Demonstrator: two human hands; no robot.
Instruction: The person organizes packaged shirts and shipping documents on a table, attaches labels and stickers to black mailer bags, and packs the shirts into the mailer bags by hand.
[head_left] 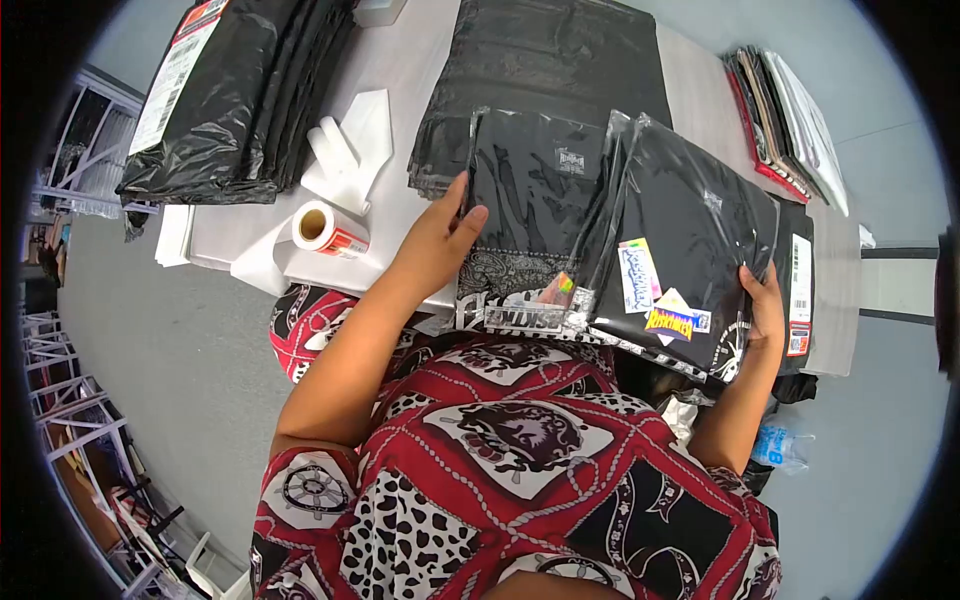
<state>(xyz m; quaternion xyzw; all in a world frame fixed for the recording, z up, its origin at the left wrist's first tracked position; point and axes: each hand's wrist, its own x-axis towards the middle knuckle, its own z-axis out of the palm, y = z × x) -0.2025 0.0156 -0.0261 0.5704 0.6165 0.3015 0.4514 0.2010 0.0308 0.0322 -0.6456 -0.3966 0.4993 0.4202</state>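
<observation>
Two clear-bagged black garments lie side by side at the table's front edge. My left hand (447,232) holds the outer left edge of the left bagged garment (540,190), which has a paisley band and white lettering; thumb and fingers close on the plastic. On the right, my right hand (762,300) grips the side of the right bagged garment (690,230), with colourful stickers (668,312) inside its bag. Behind them lies a stack of black plastic mailers (560,60). A black parcel with a shipping label (800,290) shows partly beneath the right garment.
At the back left stands a pile of labelled black parcels (230,100). A label roll (320,228) and white backing paper (365,145) lie on the table (705,85). Folded bagged garments (790,130) sit at the right. A plastic bottle (782,447) is below the right edge.
</observation>
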